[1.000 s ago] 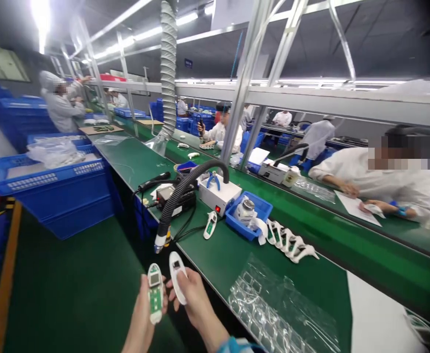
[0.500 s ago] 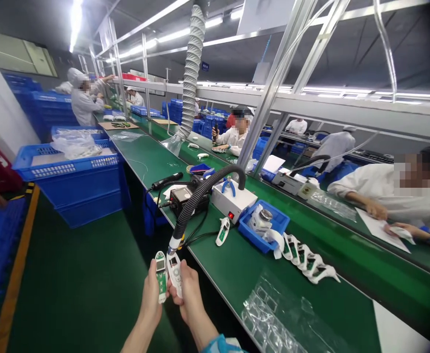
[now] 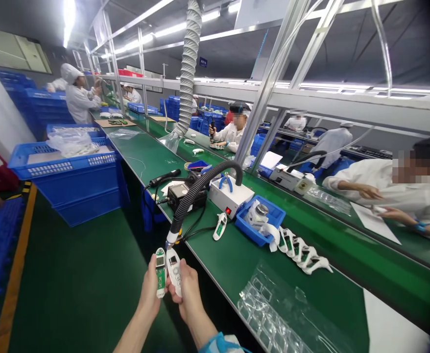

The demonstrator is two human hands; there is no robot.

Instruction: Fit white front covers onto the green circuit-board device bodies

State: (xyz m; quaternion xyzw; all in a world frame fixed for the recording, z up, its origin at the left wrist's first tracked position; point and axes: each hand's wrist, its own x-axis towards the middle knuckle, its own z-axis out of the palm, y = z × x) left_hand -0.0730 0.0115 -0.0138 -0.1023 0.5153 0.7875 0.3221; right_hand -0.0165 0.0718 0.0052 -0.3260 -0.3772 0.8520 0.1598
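Observation:
My left hand (image 3: 150, 284) is closed on a white housing half with a green circuit board (image 3: 160, 277) and a small grey screen. Beside it, my right hand (image 3: 188, 287) grips a white handset cover (image 3: 174, 269) with a window and round button openings. The two parts sit side by side over the bench's near edge. Just above the cover's top is the metal nozzle (image 3: 170, 239) of a black corrugated hose (image 3: 196, 193); I cannot tell whether they touch. Another open housing with a board (image 3: 220, 226) lies on the bench.
A white box (image 3: 231, 196) with blue pliers stands behind. Right of it are a blue tray (image 3: 261, 220) and a row of white housings (image 3: 303, 252). Clear plastic blister sheets (image 3: 270, 314) lie nearer. Blue crates (image 3: 71, 181) stand left; co-workers sit across the bench.
The whole view has shifted slightly. My hands keep the same two parts, under the nozzle. At right, the co-worker's hands have moved apart over the white sheet.

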